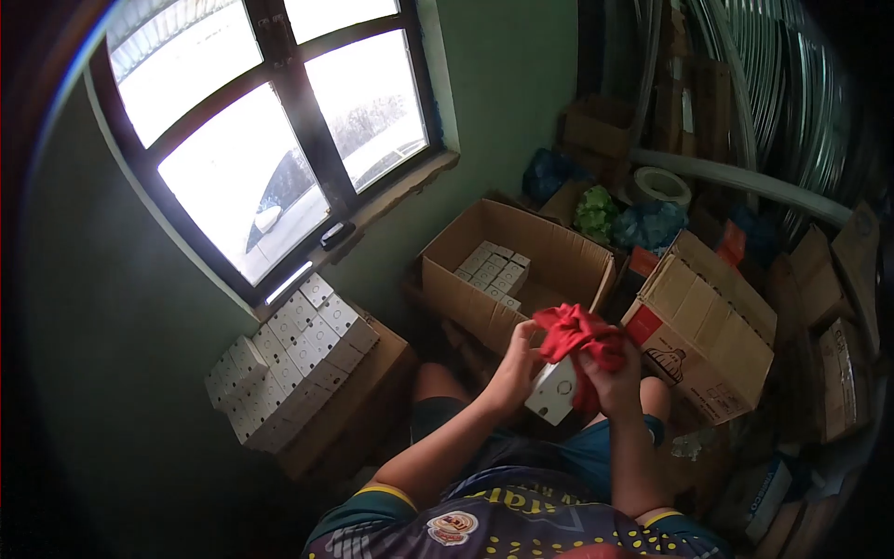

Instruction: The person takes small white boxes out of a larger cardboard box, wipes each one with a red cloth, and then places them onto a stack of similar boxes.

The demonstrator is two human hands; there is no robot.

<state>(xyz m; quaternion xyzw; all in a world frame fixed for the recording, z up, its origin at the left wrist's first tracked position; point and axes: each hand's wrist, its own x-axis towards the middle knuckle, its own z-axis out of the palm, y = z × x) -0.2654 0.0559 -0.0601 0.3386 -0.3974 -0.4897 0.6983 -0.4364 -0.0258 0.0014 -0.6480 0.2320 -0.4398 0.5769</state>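
Note:
Over my lap, a small white box (552,395) with a round mark on its face is held at a tilt. My left hand (520,361) is closed at the box's upper left edge, its fingertips close to the cloth. A crumpled red cloth (579,334) lies over the top and right side of the box. My right hand (615,374) is wrapped round this cloth and presses it against the box. The cloth hides part of the box and some of the fingers.
An open carton (475,307) ahead has several white boxes (494,270) inside. More white boxes (293,359) are stacked on a brown carton (358,401) to the left, below the window. At right stands another carton (717,321), near plastic bags (652,224) and piled cardboard (843,373).

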